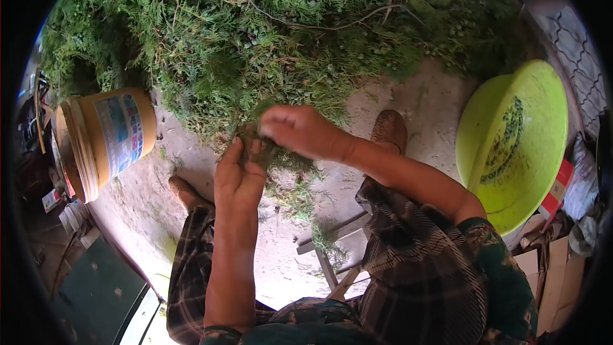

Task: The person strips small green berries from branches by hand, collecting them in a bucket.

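Shirt: dark green and patterned (319, 313), seen closest to the lens, with checked trousers (418, 262) spread over both knees.

Sprig: held between the two hands at the near edge of the heap; feathery, dark green (271, 151), its outline partly hidden by fingers and blurred.

Left hand: turned palm up (237, 176), thumb and fingers curled in around the sprig.

Right hand: caught in a blur (300, 129), fingers bunched against the sprig; how tightly anything is pinched cannot be told.

Handling: the sprig is judged very light, soft and springy at the tips, stiffer along the stem, with small pieces easily shed; it is best gripped by the woody end.

Heap: green cuttings (255, 38) piled across the floor (428, 99), threaded with thin bare twigs.

Basin: lime green and tilted (550, 147), with small green bits (501, 144) gathered inside.

Bucket: yellow, labelled (118, 137), laid on its side opposite.

Stool: its wooden frame (329, 236) glimpsed between the legs.
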The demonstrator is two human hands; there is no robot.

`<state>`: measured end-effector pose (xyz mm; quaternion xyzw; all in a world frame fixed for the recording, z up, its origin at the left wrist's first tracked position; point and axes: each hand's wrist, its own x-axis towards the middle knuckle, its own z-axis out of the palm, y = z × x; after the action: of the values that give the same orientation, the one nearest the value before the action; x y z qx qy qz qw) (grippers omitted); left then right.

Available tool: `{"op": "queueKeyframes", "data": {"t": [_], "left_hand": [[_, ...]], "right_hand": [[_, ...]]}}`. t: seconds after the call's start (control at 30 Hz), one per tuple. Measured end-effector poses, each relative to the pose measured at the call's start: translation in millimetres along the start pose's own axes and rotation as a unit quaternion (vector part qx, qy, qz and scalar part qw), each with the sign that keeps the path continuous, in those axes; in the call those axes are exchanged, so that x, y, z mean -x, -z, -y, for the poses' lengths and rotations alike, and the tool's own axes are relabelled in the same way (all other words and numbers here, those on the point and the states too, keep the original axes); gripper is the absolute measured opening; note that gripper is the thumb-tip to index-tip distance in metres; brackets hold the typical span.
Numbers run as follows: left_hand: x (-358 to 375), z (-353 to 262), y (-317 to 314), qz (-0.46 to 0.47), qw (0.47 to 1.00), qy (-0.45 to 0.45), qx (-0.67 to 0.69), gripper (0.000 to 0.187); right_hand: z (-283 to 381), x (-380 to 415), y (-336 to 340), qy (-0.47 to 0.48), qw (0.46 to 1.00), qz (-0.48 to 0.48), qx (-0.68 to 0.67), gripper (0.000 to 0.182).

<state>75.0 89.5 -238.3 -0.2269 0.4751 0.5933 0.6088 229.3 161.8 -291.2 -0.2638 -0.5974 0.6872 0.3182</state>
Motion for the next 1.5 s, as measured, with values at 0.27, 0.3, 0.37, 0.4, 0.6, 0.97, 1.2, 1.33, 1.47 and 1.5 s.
{"op": "queueKeyframes", "data": {"t": [0.27,0.3,0.37,0.4,0.6,0.97,1.2,1.33,1.47,1.5], "left_hand": [[7,18,-33,-0.073,0.990,-0.099,-0.068,0.017],[7,17,-31,-0.052,0.990,-0.100,-0.083,0.019],[7,16,-29,-0.032,0.989,-0.099,-0.100,0.020],[7,15,-31,-0.010,0.989,-0.097,-0.113,0.024],[7,9,-39,0.064,0.990,-0.081,-0.098,0.033],[1,-9,-25,0.104,0.983,-0.006,0.153,0.021],[5,-9,-33,0.119,0.963,0.047,0.238,0.021],[14,-8,-42,0.143,0.943,0.076,0.292,0.021],[15,-6,-39,0.142,0.942,0.098,0.287,0.020],[15,-4,-38,0.141,0.943,0.105,0.284,0.020]], "right_hand": [[7,11,29,-0.224,0.781,0.016,-0.583,0.038],[11,7,27,-0.234,0.806,-0.006,-0.544,0.040],[23,4,31,-0.238,0.826,-0.010,-0.511,0.033],[22,5,30,-0.236,0.826,-0.011,-0.511,0.033],[19,8,26,-0.257,0.826,-0.017,-0.501,0.019],[26,15,37,-0.196,0.892,-0.053,-0.404,0.022],[49,24,26,-0.012,0.942,-0.011,0.335,0.022],[26,25,9,-0.202,0.978,0.040,-0.042,0.029],[25,17,10,-0.202,0.903,-0.043,-0.377,0.033],[24,14,16,-0.193,0.889,0.006,-0.416,0.034]]}}
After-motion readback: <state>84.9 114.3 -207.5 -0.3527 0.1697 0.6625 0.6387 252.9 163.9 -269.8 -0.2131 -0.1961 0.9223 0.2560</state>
